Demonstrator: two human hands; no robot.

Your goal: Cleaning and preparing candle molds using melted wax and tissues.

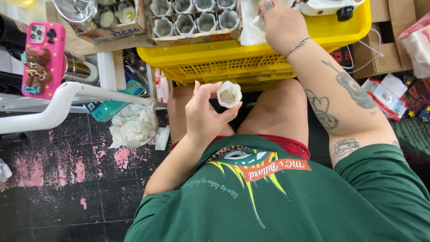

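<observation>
Small white cup [229, 94] in left hand [204, 114]

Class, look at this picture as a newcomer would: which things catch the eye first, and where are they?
First, the left hand at the centre, pinching a small fluted white cup above the knees. Behind it a bright yellow crate spans the top, where the right hand reaches. A pink phone case stands far left.

L hand [204, 112] was raised over the lap, palm turned inward, thumb and fingers [233, 109] curled in a light pinch, index tip up; L forearm ran down-left, elbow bent. R arm was stretched fwd and up, tattooed forearm facing the camera, bracelet at the wrist. R hand [278, 24] was knuckles-up, fingers bent down, closed in a grip.
</observation>
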